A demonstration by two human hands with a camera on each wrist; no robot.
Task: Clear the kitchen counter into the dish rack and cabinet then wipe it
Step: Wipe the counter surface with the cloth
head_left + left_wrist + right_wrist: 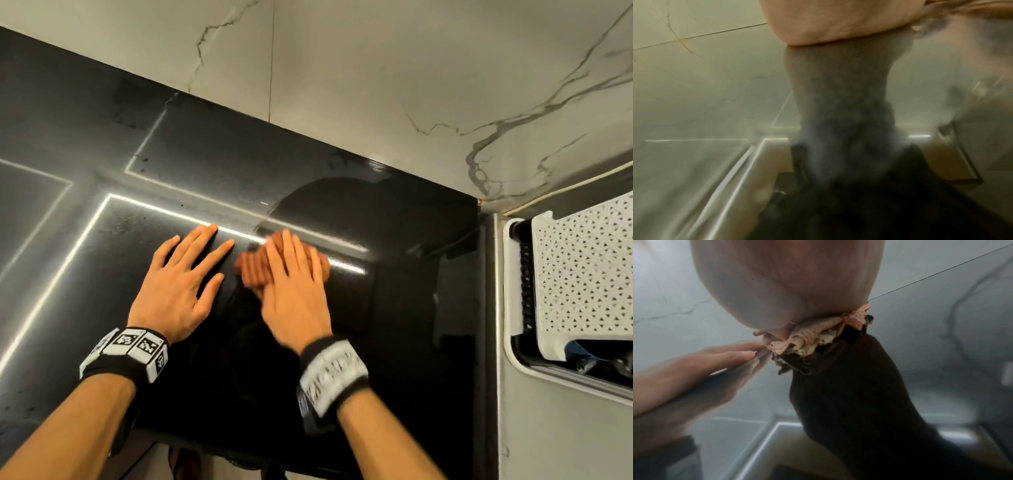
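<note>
A glossy black counter (pixel 394 308) fills the head view. My right hand (pixel 294 274) lies flat with straight fingers, pressing an orange-brown cloth (pixel 251 270) onto the counter; hand and cloth are blurred by motion. In the right wrist view the bunched cloth (pixel 809 339) sticks out from under the palm. My left hand (pixel 185 270) rests flat on the counter just left of the cloth, fingers spread and holding nothing. It also shows in the right wrist view, left hand (pixel 694 368) beside the cloth. The left wrist view shows only my palm (pixel 838 21) above the reflecting counter.
A white perforated dish rack (pixel 582 274) sits in the sink area at the right, past a steel edge (pixel 489 308). A marble-tiled wall (pixel 376 85) runs along the back of the counter. The counter's near edge (pixel 191 445) is below my wrists.
</note>
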